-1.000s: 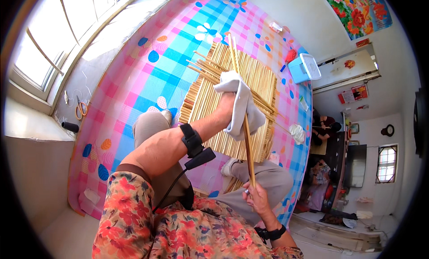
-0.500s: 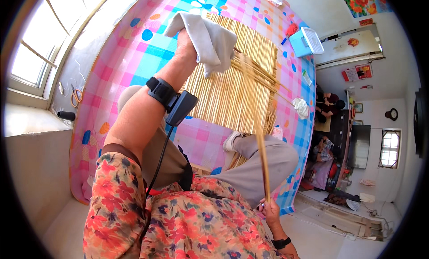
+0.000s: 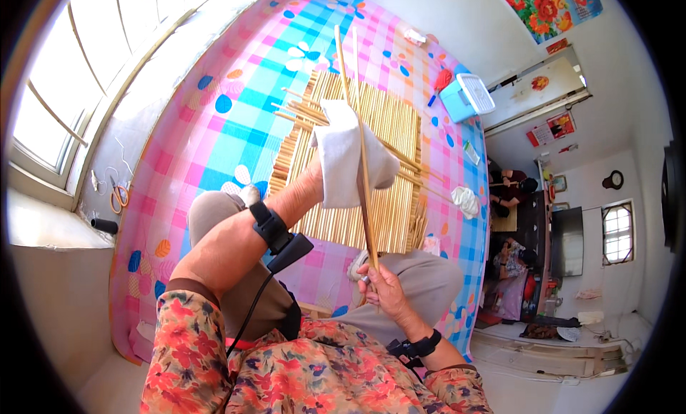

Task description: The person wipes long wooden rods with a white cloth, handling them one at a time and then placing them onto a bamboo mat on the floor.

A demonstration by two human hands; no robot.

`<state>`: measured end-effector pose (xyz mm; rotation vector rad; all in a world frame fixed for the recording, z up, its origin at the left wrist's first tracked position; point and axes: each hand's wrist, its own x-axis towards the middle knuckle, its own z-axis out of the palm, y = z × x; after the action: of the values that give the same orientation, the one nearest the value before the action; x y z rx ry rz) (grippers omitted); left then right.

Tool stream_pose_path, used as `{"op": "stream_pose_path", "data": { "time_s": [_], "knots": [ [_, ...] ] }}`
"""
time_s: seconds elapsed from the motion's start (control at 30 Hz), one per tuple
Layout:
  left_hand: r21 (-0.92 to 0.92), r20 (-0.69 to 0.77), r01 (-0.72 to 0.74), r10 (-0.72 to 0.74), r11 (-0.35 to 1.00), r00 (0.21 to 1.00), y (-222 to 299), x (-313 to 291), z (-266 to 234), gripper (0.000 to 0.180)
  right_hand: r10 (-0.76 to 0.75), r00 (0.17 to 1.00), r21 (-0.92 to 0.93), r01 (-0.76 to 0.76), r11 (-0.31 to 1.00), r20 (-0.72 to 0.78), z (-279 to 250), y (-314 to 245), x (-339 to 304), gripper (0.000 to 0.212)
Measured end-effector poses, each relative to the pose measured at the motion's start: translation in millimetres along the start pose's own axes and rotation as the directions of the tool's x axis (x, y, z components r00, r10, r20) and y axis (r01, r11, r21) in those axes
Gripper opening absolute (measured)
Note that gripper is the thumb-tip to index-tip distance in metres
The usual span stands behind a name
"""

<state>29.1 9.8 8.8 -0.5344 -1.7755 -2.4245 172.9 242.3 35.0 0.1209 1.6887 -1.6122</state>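
My left hand [image 3: 313, 176] reaches over a mat of straw-coloured stalks [image 3: 325, 224], its fingers covered by a pale grey cloth [image 3: 339, 153] that it holds. Low in front of me, my right hand [image 3: 386, 291] is closed on the near ends of two long, thin stalks [image 3: 366, 199]. These run up past the cloth's right side and beyond the mat's far edge; whether the cloth touches them I cannot tell. Several loose stalks [image 3: 306, 114] lie across the mat, passing beneath the cloth and sticking out on both sides.
A pink and blue checked sheet [image 3: 182, 221] spreads beneath the mat and my bent legs. Far right stand a light blue box [image 3: 455, 103] and a red ball [image 3: 443, 79]. A crumpled white cloth [image 3: 466, 202] lies right of the mat. Scissors [image 3: 119, 195] rest on the windowsill. Other people [image 3: 511, 258] sit at right.
My left hand and the cloth have come nearer and lower over the mat. My right hand has moved up and left, and its stalks now stand steeper, alongside the cloth.
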Motion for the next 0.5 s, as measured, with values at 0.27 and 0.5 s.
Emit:
{"op": "stream_pose_path", "data": {
  "time_s": [0.27,0.5],
  "knots": [
    [-0.228,-0.116,0.018,-0.045,0.974,0.992,0.1,-12.7,24.0,0.023,-0.081,0.997,-0.195,0.082,0.977,0.016,-4.8,14.4,25.9,0.035],
    [0.106,0.224,-0.126,0.1,0.986,0.969,13.4,-24.4,50.8,0.014,-0.376,0.899,-0.486,0.232,0.843,-0.223,-40.3,-39.3,-0.2,0.039]
  ]
}}
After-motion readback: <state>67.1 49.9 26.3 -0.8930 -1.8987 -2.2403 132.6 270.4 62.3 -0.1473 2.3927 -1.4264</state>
